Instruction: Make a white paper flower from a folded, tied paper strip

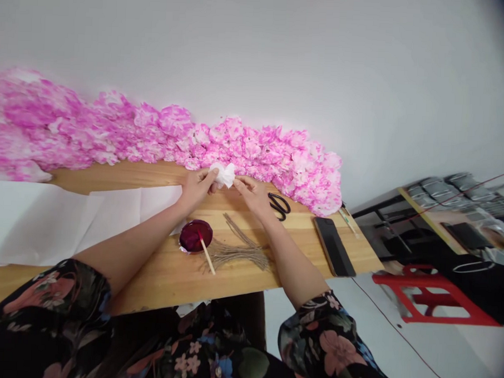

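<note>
Between both hands, over the table's middle, is a white tissue-paper flower [225,175]. My left hand [198,186] is closed around its left side. The fingers of my right hand [252,194] pinch its right edge. Below the hands stands a small dish of dark red dye [191,236], with a wooden stick [208,255] leaning in it. Thin brown wires or stems [243,254] lie in a loose bundle beside the dish. Black-handled scissors [279,206] rest just right of my right hand.
Pink-and-white paper flowers [154,130] are heaped along the wall behind the wooden table [164,288]. White paper sheets [67,217] cover the left side. A phone [334,246] lies near the right edge. A red plastic stool [439,297] and a shelf [432,222] are beyond it.
</note>
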The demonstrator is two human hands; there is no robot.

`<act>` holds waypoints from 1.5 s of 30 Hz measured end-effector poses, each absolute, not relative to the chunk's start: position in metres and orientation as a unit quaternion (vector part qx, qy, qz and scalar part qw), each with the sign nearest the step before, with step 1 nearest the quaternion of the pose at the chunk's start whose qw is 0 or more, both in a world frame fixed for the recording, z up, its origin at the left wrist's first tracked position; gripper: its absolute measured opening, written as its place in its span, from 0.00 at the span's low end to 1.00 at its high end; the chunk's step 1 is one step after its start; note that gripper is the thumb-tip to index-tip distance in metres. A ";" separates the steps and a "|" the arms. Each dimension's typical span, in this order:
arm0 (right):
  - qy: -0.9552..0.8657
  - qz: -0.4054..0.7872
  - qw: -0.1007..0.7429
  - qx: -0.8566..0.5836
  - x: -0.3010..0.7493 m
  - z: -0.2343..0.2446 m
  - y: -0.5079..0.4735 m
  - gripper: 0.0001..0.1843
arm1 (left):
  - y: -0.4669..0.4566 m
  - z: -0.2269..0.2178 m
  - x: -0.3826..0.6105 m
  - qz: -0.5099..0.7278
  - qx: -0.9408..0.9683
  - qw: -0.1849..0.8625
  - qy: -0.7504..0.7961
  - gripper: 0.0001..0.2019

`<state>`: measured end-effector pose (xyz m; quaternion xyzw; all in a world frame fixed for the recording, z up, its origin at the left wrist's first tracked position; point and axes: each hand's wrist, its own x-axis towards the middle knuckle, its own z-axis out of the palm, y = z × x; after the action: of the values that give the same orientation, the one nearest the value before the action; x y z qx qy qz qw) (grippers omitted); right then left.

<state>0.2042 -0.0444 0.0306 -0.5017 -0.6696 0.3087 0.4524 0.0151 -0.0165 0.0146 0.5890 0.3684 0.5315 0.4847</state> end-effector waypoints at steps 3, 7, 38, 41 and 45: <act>-0.652 0.339 0.462 -0.496 0.200 0.030 -0.044 0.21 | -0.018 0.015 0.016 0.528 0.600 0.475 0.369 0.27; -0.619 0.354 0.471 -0.519 0.200 0.025 -0.042 0.18 | -0.018 0.016 0.016 0.522 0.615 0.455 0.376 0.27; -0.613 0.388 0.483 -0.491 0.195 0.030 -0.048 0.19 | -0.011 0.015 0.020 0.480 0.683 0.406 0.372 0.11; -0.617 0.388 0.478 -0.491 0.195 0.029 -0.048 0.18 | -0.010 0.013 0.020 0.481 0.684 0.401 0.375 0.11; -0.625 0.378 0.475 -0.491 0.194 0.030 -0.051 0.16 | -0.012 0.013 0.020 0.470 0.702 0.373 0.384 0.09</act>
<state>0.1937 -0.0506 0.0300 -0.4911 -0.6248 0.3781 0.4748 0.0197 -0.0118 0.0134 0.7021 0.3843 0.4696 0.3727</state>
